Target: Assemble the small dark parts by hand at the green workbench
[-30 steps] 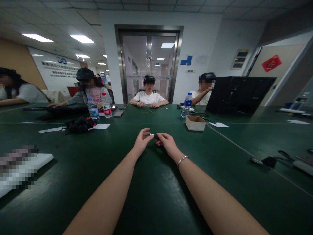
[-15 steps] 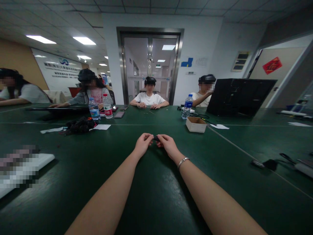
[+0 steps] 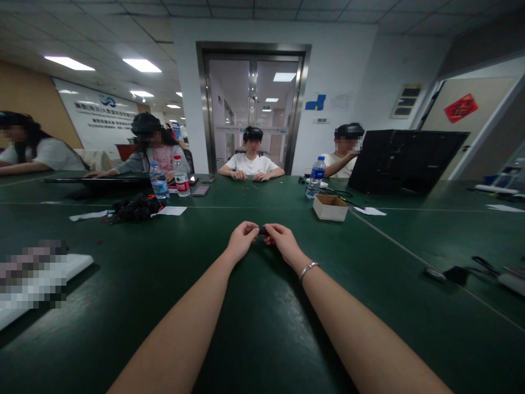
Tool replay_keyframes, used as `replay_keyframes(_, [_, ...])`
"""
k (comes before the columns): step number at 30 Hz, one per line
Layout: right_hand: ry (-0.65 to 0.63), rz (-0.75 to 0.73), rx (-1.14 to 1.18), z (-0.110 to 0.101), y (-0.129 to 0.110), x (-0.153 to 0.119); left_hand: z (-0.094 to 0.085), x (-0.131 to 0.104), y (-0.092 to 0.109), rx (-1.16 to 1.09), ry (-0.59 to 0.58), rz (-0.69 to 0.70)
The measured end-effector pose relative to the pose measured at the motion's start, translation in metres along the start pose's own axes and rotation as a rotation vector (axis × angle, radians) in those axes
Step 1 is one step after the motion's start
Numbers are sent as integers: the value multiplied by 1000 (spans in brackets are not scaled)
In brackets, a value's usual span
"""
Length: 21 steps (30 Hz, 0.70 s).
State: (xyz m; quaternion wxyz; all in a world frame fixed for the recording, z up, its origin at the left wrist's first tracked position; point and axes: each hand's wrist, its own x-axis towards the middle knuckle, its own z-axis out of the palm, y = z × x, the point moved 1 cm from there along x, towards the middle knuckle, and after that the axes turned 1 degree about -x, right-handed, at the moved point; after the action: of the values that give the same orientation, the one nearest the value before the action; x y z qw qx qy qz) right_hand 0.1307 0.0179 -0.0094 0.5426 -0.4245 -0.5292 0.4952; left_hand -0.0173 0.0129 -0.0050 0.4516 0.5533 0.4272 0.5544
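Between my two hands is a small dark object (image 3: 263, 231), mostly covered by fingers, so its kind does not show. My left hand (image 3: 241, 241) pinches its left end between thumb and fingers. On the other end, my right hand (image 3: 283, 242) is closed with thumb and curled fingers; a silver bangle (image 3: 307, 271) circles that wrist. Both hands are over the middle of the dark green table (image 3: 254, 323), with the forearms reaching in from the near edge.
An open cardboard box (image 3: 330, 209) lies ahead to the right, near a water bottle (image 3: 315, 178) and a black monitor (image 3: 410, 161). A tangled black bundle (image 3: 135, 208) and two bottles stand left. A white object (image 3: 77, 268) lies near left. Several people sit around the table.
The whole view has shifted very slightly. Both hands keep their pinch on the small dark object, with hardly any movement of the fingers.
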Motion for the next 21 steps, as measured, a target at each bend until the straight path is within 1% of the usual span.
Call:
replay_keyframes(3, [-5, 4, 4, 0, -1, -1, -1, 0, 2, -14, 6, 31])
replay_keyframes(7, [1, -1, 4, 0, -1, 0, -1, 1, -3, -19, 32, -16])
replay_keyframes(9, [12, -3, -4, 0, 0, 0, 0, 2, -7, 8, 20, -16])
replay_keyframes(14, [19, -9, 12, 0, 0, 0, 2, 2, -15, 86, -25, 35])
replay_keyframes(19, [18, -6, 22, 0, 1, 0, -1, 3, -13, 141, -11, 134])
replay_keyframes(21, [15, -4, 24, 0, 1, 0, -1, 2, -11, 140, 8, 130])
